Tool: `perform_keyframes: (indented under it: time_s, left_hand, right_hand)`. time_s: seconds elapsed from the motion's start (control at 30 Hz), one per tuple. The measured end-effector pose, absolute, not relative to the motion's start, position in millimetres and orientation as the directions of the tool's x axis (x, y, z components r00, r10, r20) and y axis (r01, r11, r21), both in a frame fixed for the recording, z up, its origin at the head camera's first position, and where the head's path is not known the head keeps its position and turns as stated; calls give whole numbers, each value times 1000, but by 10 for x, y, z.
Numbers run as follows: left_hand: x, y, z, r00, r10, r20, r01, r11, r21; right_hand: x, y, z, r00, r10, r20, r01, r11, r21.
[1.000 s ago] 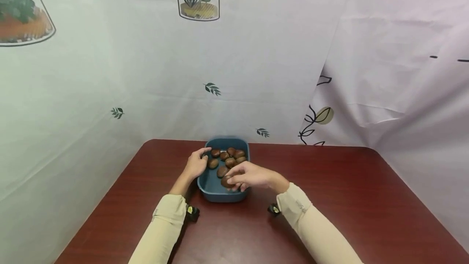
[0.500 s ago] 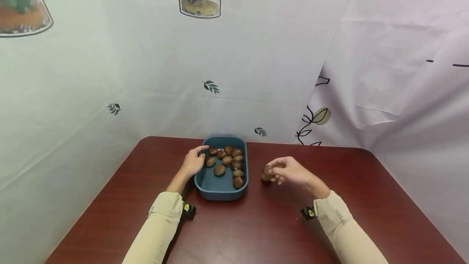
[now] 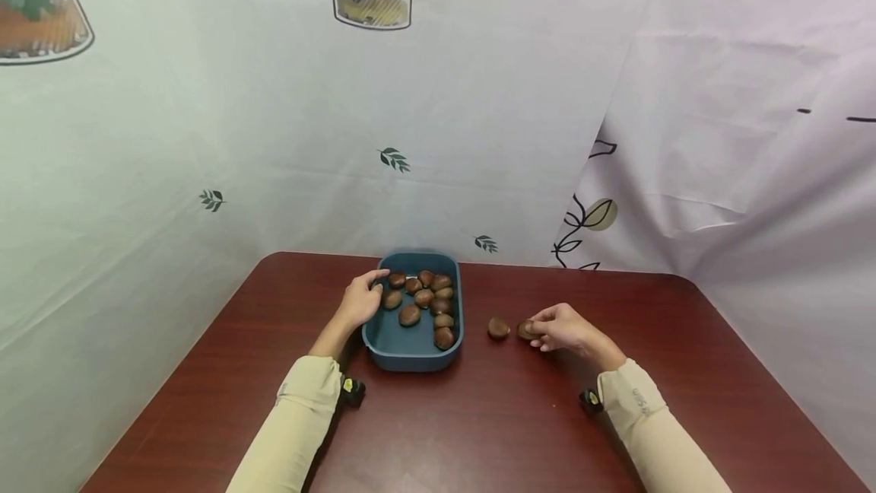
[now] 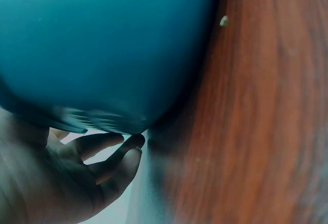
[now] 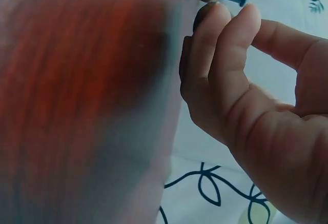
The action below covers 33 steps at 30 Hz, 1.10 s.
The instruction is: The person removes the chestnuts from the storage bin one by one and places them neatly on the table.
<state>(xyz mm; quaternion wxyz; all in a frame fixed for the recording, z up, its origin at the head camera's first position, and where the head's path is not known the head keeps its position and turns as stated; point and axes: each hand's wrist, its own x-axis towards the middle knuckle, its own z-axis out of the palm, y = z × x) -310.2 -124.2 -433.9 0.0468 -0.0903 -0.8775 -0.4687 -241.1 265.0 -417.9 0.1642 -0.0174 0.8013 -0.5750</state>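
Observation:
In the head view a blue plastic container (image 3: 414, 362) stands on the table with several brown chestnuts (image 3: 409, 316) in it. My left hand (image 3: 359, 300) grips its left rim; the left wrist view shows fingers (image 4: 120, 170) curled against the outer wall, the thumb partly hidden. To the right of the container my right hand (image 3: 564, 329) pinches a chestnut (image 3: 526, 330) at table height. Another chestnut (image 3: 498, 328) lies loose between that hand and the container. In the right wrist view the fingers mostly cover the held chestnut.
A dark red wooden table (image 3: 438, 432) carries everything and ends at a white printed cloth (image 3: 308, 135) behind and at the sides. The container's far end is near the table's back edge. A small pale crumb (image 4: 224, 21) lies by the container.
My right hand has carried chestnuts rightward out of the container to the table. One now lies free, and the hand pinches another just right of it. The left hand keeps its place on the rim.

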Motion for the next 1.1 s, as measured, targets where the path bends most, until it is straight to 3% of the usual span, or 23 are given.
perform_keyframes:
  time_s: [0.23, 0.57, 0.73, 0.9, 1.1]
  left_hand:
    - [-3107, -1250, -4335, -979, 115, 168, 203, 538, 818]
    - [-3099, -1253, -4327, -979, 117, 166, 203, 545, 813]
    - [-3101, -1244, -4305, -980, 122, 158, 199, 534, 822]
    - [-3108, -1251, -4314, -980, 113, 163, 198, 540, 818]
    - [-3121, -1239, -4332, -980, 110, 166, 199, 546, 814]
  right_hand:
    - [-2440, 2642, -4215, -958, -156, -240, 158, 410, -898]
    - [-2272, 2559, -3882, -987, -22, -159, 99, 694, -713]
    - [-2217, 2422, -3649, -991, -114, -71, -31, 712, -701]
    - [-2193, 2109, -3586, -963, -266, -51, -132, 624, -770]
    - [-2134, 1634, -3559, -933, -359, -9, -202, 546, -813]
